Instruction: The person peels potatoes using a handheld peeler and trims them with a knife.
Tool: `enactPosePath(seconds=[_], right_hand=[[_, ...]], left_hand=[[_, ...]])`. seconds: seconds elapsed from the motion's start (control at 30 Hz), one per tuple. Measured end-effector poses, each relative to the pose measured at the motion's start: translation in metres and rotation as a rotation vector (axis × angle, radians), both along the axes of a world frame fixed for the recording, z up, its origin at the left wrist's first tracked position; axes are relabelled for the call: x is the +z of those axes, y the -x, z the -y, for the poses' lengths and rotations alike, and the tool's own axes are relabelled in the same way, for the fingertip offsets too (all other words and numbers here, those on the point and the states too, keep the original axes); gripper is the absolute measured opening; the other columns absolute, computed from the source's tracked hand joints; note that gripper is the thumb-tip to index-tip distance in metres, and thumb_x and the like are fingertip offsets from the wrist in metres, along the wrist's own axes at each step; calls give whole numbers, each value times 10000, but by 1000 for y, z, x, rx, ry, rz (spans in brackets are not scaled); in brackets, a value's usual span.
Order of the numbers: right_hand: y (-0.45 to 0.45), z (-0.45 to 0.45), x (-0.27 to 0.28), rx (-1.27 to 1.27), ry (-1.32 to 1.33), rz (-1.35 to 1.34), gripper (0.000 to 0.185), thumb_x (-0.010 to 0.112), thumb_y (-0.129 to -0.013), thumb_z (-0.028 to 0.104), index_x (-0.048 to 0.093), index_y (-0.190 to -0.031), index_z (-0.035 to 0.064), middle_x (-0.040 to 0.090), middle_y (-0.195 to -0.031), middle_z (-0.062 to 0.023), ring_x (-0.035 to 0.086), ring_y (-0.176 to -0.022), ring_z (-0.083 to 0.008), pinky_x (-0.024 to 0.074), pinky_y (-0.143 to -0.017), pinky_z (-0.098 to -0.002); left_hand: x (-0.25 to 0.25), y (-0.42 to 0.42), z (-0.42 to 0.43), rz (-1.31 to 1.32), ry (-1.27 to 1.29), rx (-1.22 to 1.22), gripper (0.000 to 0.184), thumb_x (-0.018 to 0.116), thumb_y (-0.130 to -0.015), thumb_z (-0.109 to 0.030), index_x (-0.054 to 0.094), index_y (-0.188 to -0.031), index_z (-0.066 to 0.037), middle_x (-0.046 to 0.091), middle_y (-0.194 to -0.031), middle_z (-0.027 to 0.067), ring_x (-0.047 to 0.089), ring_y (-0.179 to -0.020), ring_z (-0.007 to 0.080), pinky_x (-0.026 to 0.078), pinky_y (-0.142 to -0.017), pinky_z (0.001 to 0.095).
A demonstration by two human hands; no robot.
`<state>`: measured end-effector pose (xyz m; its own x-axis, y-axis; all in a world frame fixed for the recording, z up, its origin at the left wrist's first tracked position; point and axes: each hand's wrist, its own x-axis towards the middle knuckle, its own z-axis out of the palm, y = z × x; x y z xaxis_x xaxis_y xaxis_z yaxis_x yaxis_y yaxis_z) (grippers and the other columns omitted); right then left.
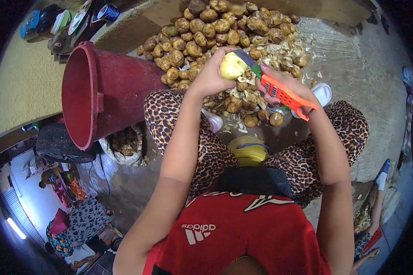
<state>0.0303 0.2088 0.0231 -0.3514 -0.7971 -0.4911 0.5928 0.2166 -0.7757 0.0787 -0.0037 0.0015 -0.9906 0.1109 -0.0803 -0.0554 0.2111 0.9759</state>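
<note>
My left hand (214, 75) is closed around a peeled, pale yellow potato (232, 67). In my right hand (287, 85) is a knife (282, 94) with an orange, perforated handle and a green collar. Its dark blade lies against the potato's upper right side. Both hands are raised over a big heap of unpeeled brown potatoes (202, 39) on the floor. Pale peelings (280, 50) are scattered over the heap's right side.
A large red bucket (119, 87) lies tipped at the left, beside an open sack (124, 145). Between my legs stands a yellow container (248, 151). A low wall (298, 7) runs behind the heap. Other people (78, 220) are at the lower left and lower right.
</note>
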Motion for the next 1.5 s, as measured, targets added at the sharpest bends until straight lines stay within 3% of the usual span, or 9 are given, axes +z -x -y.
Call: enactPosePath(seconds=[0.47,0.8,0.9,1.0,1.1,1.2,1.23,1.33,1.5], right_hand=[[-2,2,0,123,-241,-184,571,302,-886,580,474,-653,88,376,-489,30,350,-409,-90,266,-382,-241],[-15,17,-20,73,-83,-103,601,270,-882,600,433,-614,88,368,-461,10,343,-380,-99,280,-379,-238],[-7,14,-22,108,-83,-114,605,273,-886,589,460,-638,69,404,-480,-3,362,-387,-108,304,-385,-244],[-2,10,-12,87,-249,-334,512,305,-918,506,480,-699,78,410,-508,14,363,-416,-84,289,-393,-226],[-8,12,-12,114,-279,-284,501,338,-923,461,499,-731,28,433,-536,-34,405,-460,-148,339,-440,-280],[-10,13,-17,-57,-116,-919,549,335,-898,505,514,-761,4,510,-576,-86,524,-574,-249,419,-581,-381],[-7,6,-6,-16,-359,-1060,542,337,-900,498,527,-819,-3,530,-615,-148,550,-644,-331,425,-647,-413],[7,-2,2,-137,-535,-1016,533,343,-898,498,550,-859,9,559,-674,-192,555,-702,-373,426,-667,-421],[11,-7,-7,-24,-561,-920,542,330,-901,504,550,-867,10,575,-727,-202,555,-729,-363,426,-682,-421]], left_hand=[[5,-3,0,-9,105,-39,659,622,-550,51,436,-1171,-64,532,-1037,38,510,-970,132,417,-855,267],[4,-2,-2,23,31,13,659,631,-551,40,439,-1172,-65,536,-1012,28,516,-942,123,425,-833,259],[7,-3,-3,19,115,34,656,638,-543,32,441,-1162,-59,545,-1022,48,529,-954,152,430,-837,274],[1,0,1,-93,352,89,645,644,-539,28,445,-1147,-54,553,-1034,81,542,-970,195,435,-845,294],[-4,2,2,-60,373,142,629,646,-540,23,448,-1133,-49,552,-1051,108,540,-996,225,431,-865,304],[-6,4,4,-25,328,160,641,645,-541,24,446,-1146,-52,544,-1058,97,527,-1001,200,418,-877,293],[-7,4,6,-25,289,163,643,664,-541,14,441,-1142,-42,541,-1058,100,531,-992,199,424,-869,297],[-10,5,9,-11,163,149,656,698,-540,-2,431,-1138,-27,531,-1058,97,534,-977,184,436,-854,301],[-10,3,12,0,-89,62,657,682,-539,2,430,-1144,-47,526,-1040,62,525,-964,149,432,-849,287]])
